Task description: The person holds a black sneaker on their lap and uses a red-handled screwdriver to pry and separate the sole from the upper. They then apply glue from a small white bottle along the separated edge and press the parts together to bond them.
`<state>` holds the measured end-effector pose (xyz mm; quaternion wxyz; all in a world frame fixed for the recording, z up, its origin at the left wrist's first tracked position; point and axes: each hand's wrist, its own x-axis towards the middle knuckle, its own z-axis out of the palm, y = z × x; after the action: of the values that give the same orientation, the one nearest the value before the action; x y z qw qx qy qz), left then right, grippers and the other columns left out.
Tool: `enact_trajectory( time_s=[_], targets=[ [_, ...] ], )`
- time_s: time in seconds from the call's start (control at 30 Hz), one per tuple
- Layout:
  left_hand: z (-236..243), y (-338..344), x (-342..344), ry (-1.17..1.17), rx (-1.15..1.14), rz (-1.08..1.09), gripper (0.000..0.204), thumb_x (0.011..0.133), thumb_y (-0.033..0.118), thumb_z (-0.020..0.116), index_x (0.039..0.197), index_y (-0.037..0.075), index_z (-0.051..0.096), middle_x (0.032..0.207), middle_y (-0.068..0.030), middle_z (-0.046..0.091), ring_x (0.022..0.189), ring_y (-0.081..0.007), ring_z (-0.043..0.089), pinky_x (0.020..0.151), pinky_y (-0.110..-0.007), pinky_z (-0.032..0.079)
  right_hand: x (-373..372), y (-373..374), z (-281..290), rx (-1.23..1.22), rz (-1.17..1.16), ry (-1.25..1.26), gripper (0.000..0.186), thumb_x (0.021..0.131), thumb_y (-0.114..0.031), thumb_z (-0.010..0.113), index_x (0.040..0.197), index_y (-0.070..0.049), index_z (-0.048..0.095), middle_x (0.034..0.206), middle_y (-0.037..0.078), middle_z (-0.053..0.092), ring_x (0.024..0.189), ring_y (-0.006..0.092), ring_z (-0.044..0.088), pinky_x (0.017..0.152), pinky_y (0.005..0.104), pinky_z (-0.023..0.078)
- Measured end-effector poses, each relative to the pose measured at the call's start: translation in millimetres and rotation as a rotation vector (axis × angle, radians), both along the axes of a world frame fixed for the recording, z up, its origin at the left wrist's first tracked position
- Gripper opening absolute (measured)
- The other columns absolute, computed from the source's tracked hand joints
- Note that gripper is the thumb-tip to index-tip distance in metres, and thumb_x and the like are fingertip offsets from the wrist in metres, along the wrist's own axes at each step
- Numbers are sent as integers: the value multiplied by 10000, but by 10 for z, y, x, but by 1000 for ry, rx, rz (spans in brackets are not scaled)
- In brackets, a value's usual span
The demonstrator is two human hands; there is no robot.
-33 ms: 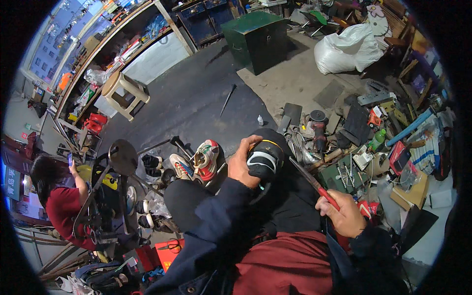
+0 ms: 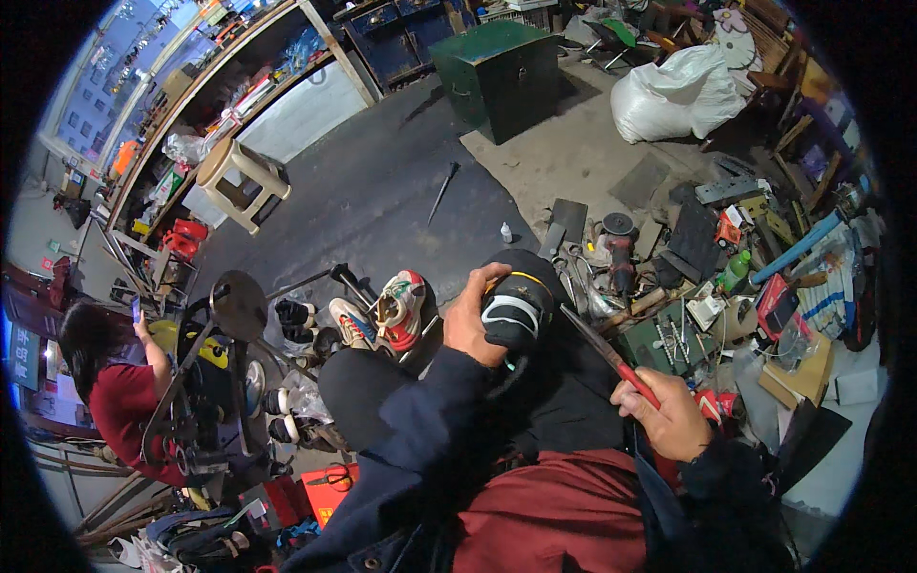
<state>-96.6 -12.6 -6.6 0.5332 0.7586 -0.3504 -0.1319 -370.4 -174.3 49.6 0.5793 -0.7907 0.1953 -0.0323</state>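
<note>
My left hand (image 2: 470, 315) grips a black shoe (image 2: 514, 307) with white and yellow trim, held over my dark-clothed leg at the centre. My right hand (image 2: 659, 409) is closed on the red handle of a long metal tool (image 2: 600, 346), whose tip is close to the shoe's right side; I cannot tell if they touch. Left of the shoe, colourful sneakers (image 2: 401, 310) sit beside metal bars, with more shoes (image 2: 282, 427) lower down.
Tools, an angle grinder (image 2: 621, 267) and scrap crowd my right. A green metal box (image 2: 495, 81), white sack (image 2: 673, 100) and beige stool (image 2: 239, 186) stand farther back. At left, a person in red (image 2: 129, 406) holds a phone near a metal stand (image 2: 239, 306).
</note>
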Motion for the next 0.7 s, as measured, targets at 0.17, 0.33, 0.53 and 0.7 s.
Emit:
enact_trajectory(
  time_s=[0.17,0.33,0.53,0.7],
  targets=[
    [23,-38,-72,-79,15,12,610,778,167,802,1356,141,606,1263,-152,689,1215,-399,660,1033,-439,525,230,-53,100,-119,104,-28,173,1036,-146,648,1092,10,697,987,155,689,867,307,696,792,393,539],
    [93,-43,-137,-164,131,38,703,735,193,842,1386,171,578,1277,-116,643,1246,-381,607,1000,-486,529,397,-100,278,-347,149,18,149,994,-111,672,1087,0,704,1033,176,698,911,377,704,812,443,555],
    [108,-33,-169,-195,131,38,751,692,117,840,1393,178,578,1283,-113,617,1256,-384,583,986,-492,537,521,-155,499,-557,242,132,168,988,-148,661,1088,-17,690,1047,178,688,930,410,694,793,497,542],
    [94,-38,-166,-192,169,35,749,695,43,797,1399,173,577,1266,-130,600,1242,-393,576,970,-495,541,619,-128,603,-650,285,130,165,1000,-155,639,1075,-9,658,976,189,644,894,425,659,768,510,517]
  ],
)
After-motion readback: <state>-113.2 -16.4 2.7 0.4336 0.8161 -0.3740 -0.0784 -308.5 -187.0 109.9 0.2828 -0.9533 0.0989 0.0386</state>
